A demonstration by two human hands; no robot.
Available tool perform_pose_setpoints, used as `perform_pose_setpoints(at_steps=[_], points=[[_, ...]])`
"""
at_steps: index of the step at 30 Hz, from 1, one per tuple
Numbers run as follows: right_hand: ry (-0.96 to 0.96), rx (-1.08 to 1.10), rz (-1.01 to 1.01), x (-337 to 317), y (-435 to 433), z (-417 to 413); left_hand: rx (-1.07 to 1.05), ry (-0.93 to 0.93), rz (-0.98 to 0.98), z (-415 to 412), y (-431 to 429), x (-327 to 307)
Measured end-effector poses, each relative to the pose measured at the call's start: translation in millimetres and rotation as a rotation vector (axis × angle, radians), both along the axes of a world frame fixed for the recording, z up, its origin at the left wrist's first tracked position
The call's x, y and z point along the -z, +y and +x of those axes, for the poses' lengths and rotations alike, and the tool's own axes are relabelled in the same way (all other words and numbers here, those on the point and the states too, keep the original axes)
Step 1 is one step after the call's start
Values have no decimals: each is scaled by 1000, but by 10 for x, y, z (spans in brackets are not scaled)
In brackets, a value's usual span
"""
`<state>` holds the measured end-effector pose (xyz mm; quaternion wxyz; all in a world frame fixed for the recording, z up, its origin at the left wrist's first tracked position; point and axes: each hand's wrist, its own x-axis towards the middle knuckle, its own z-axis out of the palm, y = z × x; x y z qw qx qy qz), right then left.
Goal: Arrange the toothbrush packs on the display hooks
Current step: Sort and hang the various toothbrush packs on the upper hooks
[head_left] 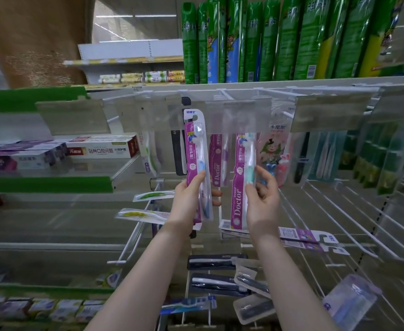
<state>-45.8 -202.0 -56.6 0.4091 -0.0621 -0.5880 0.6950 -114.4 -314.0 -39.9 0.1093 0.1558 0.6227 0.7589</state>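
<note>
My left hand [191,199] grips a purple toothbrush pack with a blue brush [196,149], held upright just below the row of display hooks [227,94]. My right hand [263,194] holds a second purple "Doctor" pack with a teal brush [242,177], also upright, its top reaching behind the clear price strip. Between them a third purple pack [216,161] hangs from a hook. More purple packs [308,237] lie flat on a lower hook at the right.
Other toothbrush packs hang at right, a cartoon children's pack [275,151] among them. Long white wire hooks [339,211] jut out at right. Dark packs [217,261] hang lower down. Toothpaste boxes [100,149] sit on the left shelf, green packages [267,39] above.
</note>
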Motion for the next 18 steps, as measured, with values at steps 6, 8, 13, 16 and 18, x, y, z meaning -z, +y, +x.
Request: perform_pose_setpoints(at_steps=[6, 8, 13, 16, 18], points=[[27, -13, 73, -60, -9, -36, 15, -2, 10, -48, 36, 39], [20, -15, 107, -66, -14, -42, 24, 3, 13, -48, 46, 44], [-1, -2, 152, -28, 23, -59, 26, -13, 3, -50, 50, 53], [-16, -15, 161, -3, 17, -72, 37, -13, 0, -53, 51, 86], [-24, -35, 163, 19, -2, -78, 48, -9, 0, -28, 49, 92]])
